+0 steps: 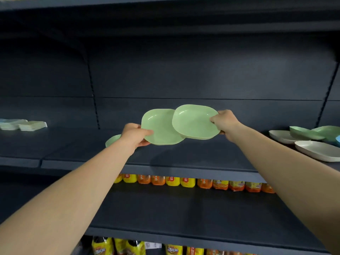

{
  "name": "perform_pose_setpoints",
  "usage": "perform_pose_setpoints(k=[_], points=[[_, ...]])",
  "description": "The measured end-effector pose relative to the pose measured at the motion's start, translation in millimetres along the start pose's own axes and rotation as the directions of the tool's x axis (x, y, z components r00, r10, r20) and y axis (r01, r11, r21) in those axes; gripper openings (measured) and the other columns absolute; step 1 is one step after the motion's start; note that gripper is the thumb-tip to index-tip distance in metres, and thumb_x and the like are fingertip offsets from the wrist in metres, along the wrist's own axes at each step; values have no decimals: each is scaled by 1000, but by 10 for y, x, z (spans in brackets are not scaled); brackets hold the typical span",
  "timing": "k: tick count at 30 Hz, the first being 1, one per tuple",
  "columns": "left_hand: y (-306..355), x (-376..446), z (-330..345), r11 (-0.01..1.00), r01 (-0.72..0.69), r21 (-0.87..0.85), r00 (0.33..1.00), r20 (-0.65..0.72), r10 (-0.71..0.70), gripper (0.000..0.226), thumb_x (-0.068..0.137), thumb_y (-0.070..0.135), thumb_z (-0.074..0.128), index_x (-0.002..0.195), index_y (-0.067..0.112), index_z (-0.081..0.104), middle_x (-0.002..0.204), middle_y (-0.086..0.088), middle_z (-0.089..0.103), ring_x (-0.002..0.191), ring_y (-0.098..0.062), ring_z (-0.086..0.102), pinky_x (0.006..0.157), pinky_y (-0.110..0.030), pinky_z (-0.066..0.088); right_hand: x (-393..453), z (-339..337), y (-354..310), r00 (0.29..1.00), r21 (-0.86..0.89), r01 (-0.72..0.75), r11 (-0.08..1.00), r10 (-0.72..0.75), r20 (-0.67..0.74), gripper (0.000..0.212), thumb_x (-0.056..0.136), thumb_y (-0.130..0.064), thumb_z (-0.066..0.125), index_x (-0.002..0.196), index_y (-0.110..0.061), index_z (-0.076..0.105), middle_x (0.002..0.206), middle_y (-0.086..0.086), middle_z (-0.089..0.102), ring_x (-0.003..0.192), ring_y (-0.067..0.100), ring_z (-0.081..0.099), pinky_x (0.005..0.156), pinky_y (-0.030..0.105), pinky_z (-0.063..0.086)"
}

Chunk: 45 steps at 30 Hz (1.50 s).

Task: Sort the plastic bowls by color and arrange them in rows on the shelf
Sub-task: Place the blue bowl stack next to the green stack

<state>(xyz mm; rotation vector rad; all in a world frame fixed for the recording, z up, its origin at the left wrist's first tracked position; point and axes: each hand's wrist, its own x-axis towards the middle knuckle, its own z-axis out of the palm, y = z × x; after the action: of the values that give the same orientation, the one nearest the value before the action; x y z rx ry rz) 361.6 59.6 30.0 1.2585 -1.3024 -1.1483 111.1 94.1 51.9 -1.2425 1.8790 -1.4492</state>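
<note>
A person faces a dark grey store shelf [184, 153], seen from a head-worn camera, with both bare arms reaching forward over it.

At the far left of the shelf sits a low stack of pale bowls [22, 124] (white and light blue tints, blurred). Moving right, a third green bowl [112, 140] lies on the shelf, mostly hidden behind the left wrist.

The left hand [135, 135] grips the left rim of a light green, square-ish plastic bowl [161, 127], thumb on top and fingers curled underneath. This left green bowl is held above the shelf, tilted toward the camera.

Just beside it, a second green bowl [193, 122] of the same shape overlaps the first one's right edge and sits slightly higher. The right hand [225, 122] pinches its right rim, thumb over the top and fingers beneath.

At the far right of the shelf lies a loose cluster of bowls [312, 142]: cream ones in front, green ones behind, and a sliver of blue at the frame edge.

On the lower shelves stand rows of yellow and orange drink bottles [184, 182].
</note>
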Motion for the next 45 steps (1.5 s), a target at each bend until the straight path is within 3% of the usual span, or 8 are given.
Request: perform_pose_setpoints(k=[7,12,16,24,30,37,40,45], points=[[-142,958,-603,997,9,76,999,-53,-5,20,84,2,67,102,-3,61,104,-13,66,85,-23,65,46,-20,54,558,867,-112,1000,45,-22,999,21,21,15,89,-3,44,90,-9,58,98,13,62,90,31,61,77,39,55],[-343,1629,-1019,988,12,155,996,-85,1,14,85,5,67,96,0,61,100,-14,66,76,-20,64,42,-20,52,833,1435,-107,995,88,-95,992,94,22,16,91,-3,46,100,-6,58,83,5,56,72,18,53,50,24,41],[-644,2022,-1198,967,63,246,995,-86,-43,12,83,7,67,81,4,56,97,-15,66,79,-27,63,66,-34,56,924,1830,-28,987,145,-161,976,159,21,17,91,-3,48,104,-6,58,96,11,58,79,22,54,50,24,38],[-1007,2332,-1392,942,77,328,997,6,-83,25,76,7,72,69,11,48,81,-5,55,78,-22,49,58,-27,35,908,2316,29,963,211,-246,946,263,-52,14,91,-3,51,103,-6,58,91,11,58,67,19,51,48,24,37],[-1150,2399,-1474,990,-15,137,980,197,-12,35,85,30,68,114,14,55,111,4,55,106,-14,50,84,-24,34,825,2622,131,959,190,-262,946,277,-56,5,86,-2,58,85,-7,61,73,8,56,56,17,47,41,20,32],[-1202,2351,-1501,999,-42,-34,950,308,50,15,96,36,50,105,28,59,96,23,54,91,3,49,88,-21,30,742,3003,253,955,114,-295,949,294,26,8,76,-2,67,81,-6,63,65,10,49,53,19,39,46,22,24],[-1216,2374,-1495,998,-54,-44,932,356,66,21,96,38,50,105,24,63,103,18,63,96,2,55,82,-19,35,711,3119,189,958,123,-284,951,277,74,12,77,-5,68,89,-3,68,63,5,57,52,16,47,40,19,31],[-1266,2435,-1486,996,-67,-65,928,362,86,13,96,32,50,93,28,63,99,17,64,85,10,53,70,-11,37,695,3249,165,966,119,-248,961,235,111,25,75,-3,71,99,-10,70,92,9,74,87,26,69,81,38,53]])
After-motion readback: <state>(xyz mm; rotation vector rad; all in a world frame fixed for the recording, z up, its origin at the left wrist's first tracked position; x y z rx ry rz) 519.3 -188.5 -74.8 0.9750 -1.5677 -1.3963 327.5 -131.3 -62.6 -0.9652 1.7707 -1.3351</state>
